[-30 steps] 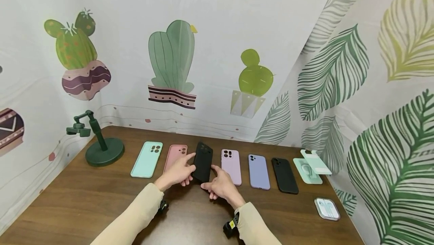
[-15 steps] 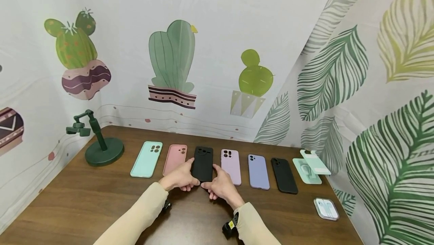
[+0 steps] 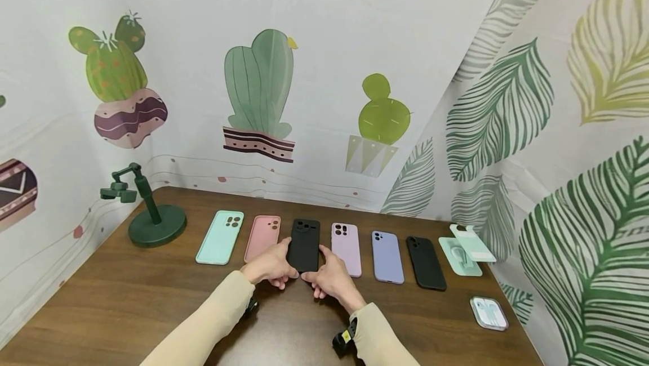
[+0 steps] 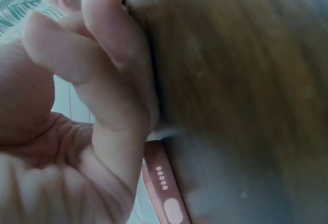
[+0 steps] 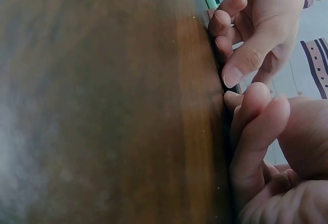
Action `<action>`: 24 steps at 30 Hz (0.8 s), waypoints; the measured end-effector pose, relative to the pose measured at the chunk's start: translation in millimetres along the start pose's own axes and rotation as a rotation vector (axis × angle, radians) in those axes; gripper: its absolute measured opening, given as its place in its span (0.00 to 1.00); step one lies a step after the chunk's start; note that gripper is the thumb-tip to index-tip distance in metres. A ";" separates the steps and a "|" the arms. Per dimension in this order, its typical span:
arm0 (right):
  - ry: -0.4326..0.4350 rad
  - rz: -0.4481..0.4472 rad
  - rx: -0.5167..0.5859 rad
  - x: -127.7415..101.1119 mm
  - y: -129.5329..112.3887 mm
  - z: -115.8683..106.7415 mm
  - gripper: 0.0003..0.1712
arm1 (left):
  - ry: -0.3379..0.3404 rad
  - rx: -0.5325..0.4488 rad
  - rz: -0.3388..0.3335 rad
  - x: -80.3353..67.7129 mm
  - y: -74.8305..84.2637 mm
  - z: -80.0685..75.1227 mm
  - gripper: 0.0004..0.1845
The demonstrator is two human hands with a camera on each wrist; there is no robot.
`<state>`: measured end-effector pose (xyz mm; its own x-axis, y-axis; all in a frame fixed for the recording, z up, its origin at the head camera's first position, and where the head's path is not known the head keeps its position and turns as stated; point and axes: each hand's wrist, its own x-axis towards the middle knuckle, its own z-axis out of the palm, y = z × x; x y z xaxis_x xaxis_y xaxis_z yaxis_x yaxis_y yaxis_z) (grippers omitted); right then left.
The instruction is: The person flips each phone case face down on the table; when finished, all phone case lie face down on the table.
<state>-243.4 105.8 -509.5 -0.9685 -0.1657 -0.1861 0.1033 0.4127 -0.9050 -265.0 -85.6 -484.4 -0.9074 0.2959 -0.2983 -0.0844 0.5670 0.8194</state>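
The left hand point(image 3: 272, 263) and right hand point(image 3: 332, 278), we observe, grip the lower corners of the matte black rectangular phone case point(image 3: 305, 245) between them, which, tilted a second ago, now lies flat, its placing apparently nearly finished.

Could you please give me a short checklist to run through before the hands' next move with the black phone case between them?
1. Black case flat on the table, camera end away from the hands: ok.
2. Left hand at its left edge: ok.
3. Right hand at its right edge: ok.
4. Upper part apart from the lilac case: ok.
5. Pink case fully visible from the head: not ok, left hand covers a corner.
6. Firm grip: cannot tell.
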 end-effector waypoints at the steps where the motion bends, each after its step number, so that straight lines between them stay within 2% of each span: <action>1: -0.002 -0.001 -0.004 0.2 -0.3 0.5 0.58 | 0.002 -0.002 -0.001 -0.8 -0.6 -0.5 0.57; 7: -0.026 -0.042 -0.040 -5.7 -2.8 1.3 0.62 | 0.002 -0.008 0.020 -11.5 -8.9 -11.6 0.61; 11: -0.031 -0.093 -0.080 -10.8 -9.2 4.3 0.62 | -0.028 0.063 0.082 -24.3 -15.2 -30.0 0.65; 15: -0.047 -0.120 -0.094 -13.9 -17.8 13.1 0.61 | -0.014 0.137 0.120 -34.0 -20.7 -49.1 0.67; 19: -0.087 -0.134 -0.089 -14.1 -23.1 25.7 0.62 | 0.005 0.150 0.092 -37.9 -31.0 -64.3 0.69; 24: -0.131 -0.146 -0.097 -7.8 -31.0 44.3 0.61 | 0.010 0.105 0.034 -40.8 -43.1 -80.3 0.70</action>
<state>-229.0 54.6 -496.9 -0.9333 -0.3421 -0.1092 -0.0645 0.4588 -0.8862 -257.4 -183.8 -468.3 -0.9130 0.3091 -0.2661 -0.0104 0.6346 0.7727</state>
